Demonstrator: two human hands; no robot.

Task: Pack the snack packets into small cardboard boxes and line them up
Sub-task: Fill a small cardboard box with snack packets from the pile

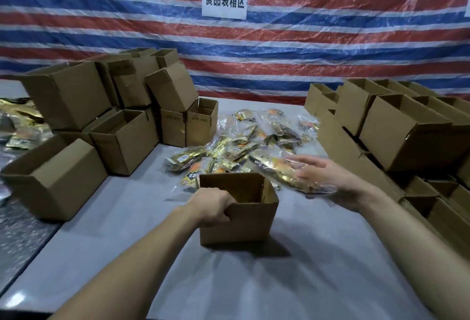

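Clamping the near left rim of an upright, open-topped cardboard box in the middle of the grey desk with the left grip, fingers curled over the edge. Carrying a gold snack packet just right of the box on the right grip, fingers stretched out and spread, somewhat blurred. Beyond the box, facing a loose pile of packets, flanked by stacked open boxes on the left and rows of boxes on the right, before a striped tarp.
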